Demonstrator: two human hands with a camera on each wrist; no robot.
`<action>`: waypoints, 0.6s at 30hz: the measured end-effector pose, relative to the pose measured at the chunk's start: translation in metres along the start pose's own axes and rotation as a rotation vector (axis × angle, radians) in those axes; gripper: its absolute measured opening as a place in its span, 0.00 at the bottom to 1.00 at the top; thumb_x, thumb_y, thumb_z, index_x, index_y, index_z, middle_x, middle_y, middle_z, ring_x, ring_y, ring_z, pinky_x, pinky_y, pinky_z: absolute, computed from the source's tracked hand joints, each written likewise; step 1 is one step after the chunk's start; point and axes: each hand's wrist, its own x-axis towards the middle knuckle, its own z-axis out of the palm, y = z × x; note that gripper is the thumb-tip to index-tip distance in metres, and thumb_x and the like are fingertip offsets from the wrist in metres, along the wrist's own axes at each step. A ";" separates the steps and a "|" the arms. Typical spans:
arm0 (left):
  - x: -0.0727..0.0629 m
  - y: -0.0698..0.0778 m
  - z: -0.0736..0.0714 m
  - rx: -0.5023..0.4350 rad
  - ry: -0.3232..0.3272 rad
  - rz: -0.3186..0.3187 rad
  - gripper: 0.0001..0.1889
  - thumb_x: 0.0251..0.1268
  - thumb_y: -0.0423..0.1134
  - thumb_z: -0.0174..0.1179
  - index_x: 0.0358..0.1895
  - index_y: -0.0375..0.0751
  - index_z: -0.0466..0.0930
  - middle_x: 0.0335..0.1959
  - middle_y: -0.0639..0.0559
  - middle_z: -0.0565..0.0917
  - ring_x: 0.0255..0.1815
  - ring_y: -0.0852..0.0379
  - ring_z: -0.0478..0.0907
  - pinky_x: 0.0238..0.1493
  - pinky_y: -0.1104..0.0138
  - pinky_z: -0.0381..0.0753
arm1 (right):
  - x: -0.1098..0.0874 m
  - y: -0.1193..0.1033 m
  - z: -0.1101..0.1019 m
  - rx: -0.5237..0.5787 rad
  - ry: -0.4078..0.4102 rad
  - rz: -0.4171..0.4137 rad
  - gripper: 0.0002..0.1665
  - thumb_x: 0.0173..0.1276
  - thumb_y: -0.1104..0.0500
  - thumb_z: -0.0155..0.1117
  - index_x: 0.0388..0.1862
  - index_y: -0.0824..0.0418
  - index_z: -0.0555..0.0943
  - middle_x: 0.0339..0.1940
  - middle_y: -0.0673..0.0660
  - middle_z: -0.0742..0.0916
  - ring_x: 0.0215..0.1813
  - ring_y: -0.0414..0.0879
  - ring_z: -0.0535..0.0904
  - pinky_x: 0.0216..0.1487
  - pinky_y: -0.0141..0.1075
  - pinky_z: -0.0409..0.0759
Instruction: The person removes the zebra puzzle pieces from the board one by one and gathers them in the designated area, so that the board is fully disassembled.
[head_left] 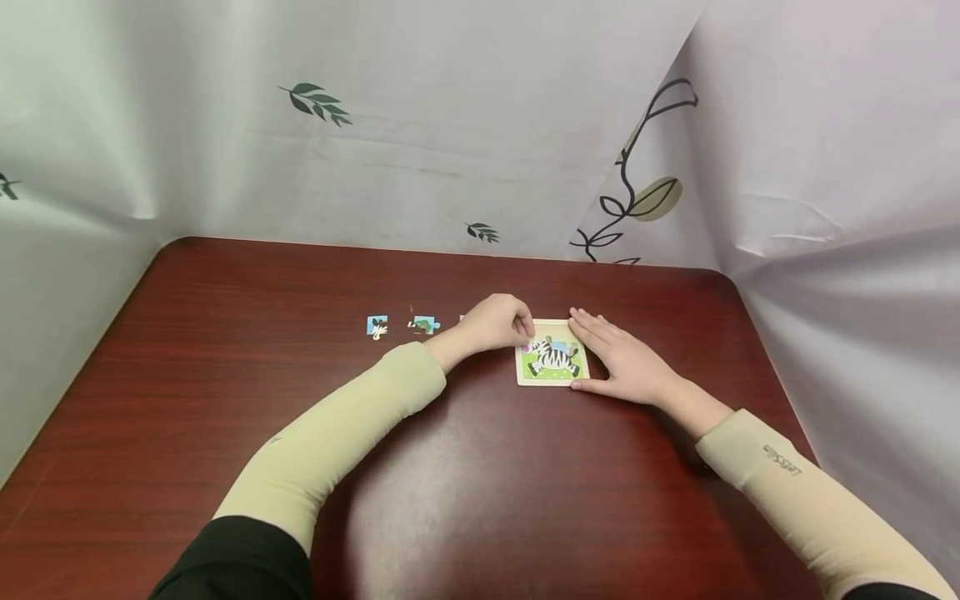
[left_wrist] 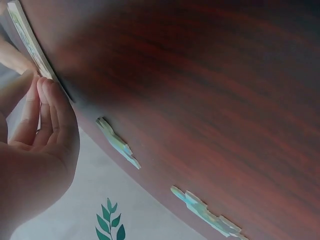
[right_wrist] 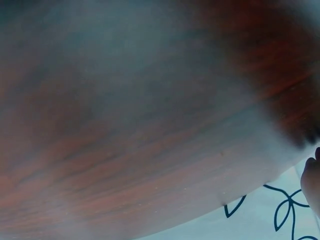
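A small square wooden puzzle tray (head_left: pixel 553 382) with a zebra picture lies on the table; its upper part shows bare wood. My left hand (head_left: pixel 495 323) is over the tray's left side, thumb and fingertips pinched together on a puzzle piece mostly hidden by them. In the left wrist view those fingertips meet at the edge of the tray (left_wrist: pixel 42 65). My right hand (head_left: pixel 630 364) holds the tray's right side, its thumb at the near corner and its fingers at the far one. Only a bit of the right hand (right_wrist: pixel 311 182) enters the right wrist view.
Left of the tray lie a zebra-head piece (head_left: pixel 377 326), a blue and green piece (head_left: pixel 424 325) and another piece (head_left: pixel 462 317), mostly hidden behind the left hand. The dark red table (head_left: pixel 465 483) meets a pale curtain (head_left: pixel 405 167) with leaf prints at its far edge.
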 end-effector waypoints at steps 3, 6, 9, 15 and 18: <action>0.001 0.001 0.000 -0.003 -0.005 0.003 0.03 0.67 0.34 0.71 0.40 0.40 0.90 0.37 0.49 0.91 0.39 0.57 0.85 0.44 0.70 0.83 | 0.001 -0.001 0.000 -0.001 0.002 -0.004 0.61 0.68 0.36 0.73 0.87 0.64 0.57 0.89 0.60 0.59 0.89 0.57 0.55 0.88 0.52 0.56; 0.001 0.001 0.000 -0.002 -0.009 0.000 0.03 0.67 0.34 0.72 0.41 0.40 0.90 0.37 0.49 0.91 0.39 0.57 0.85 0.45 0.70 0.83 | 0.002 -0.002 0.000 0.007 0.009 -0.019 0.59 0.68 0.36 0.73 0.86 0.63 0.58 0.89 0.60 0.60 0.89 0.57 0.55 0.88 0.51 0.55; 0.002 0.001 0.001 0.007 -0.009 -0.003 0.04 0.66 0.34 0.72 0.41 0.40 0.90 0.38 0.49 0.90 0.40 0.57 0.86 0.46 0.69 0.84 | 0.004 -0.003 0.001 0.019 0.016 -0.036 0.58 0.69 0.37 0.73 0.86 0.63 0.58 0.89 0.60 0.61 0.89 0.56 0.56 0.88 0.51 0.55; 0.003 -0.001 0.002 0.037 -0.020 0.003 0.06 0.65 0.35 0.74 0.42 0.40 0.89 0.38 0.49 0.90 0.41 0.57 0.85 0.47 0.69 0.83 | 0.006 -0.006 0.002 0.048 0.020 -0.067 0.57 0.70 0.38 0.72 0.87 0.61 0.57 0.89 0.59 0.61 0.89 0.56 0.57 0.89 0.50 0.53; 0.003 -0.001 0.002 0.049 -0.031 0.010 0.08 0.64 0.35 0.75 0.44 0.40 0.89 0.39 0.49 0.90 0.41 0.57 0.85 0.47 0.69 0.83 | 0.007 -0.007 0.003 0.057 0.015 -0.078 0.56 0.71 0.39 0.71 0.87 0.60 0.57 0.89 0.58 0.61 0.89 0.55 0.56 0.89 0.49 0.52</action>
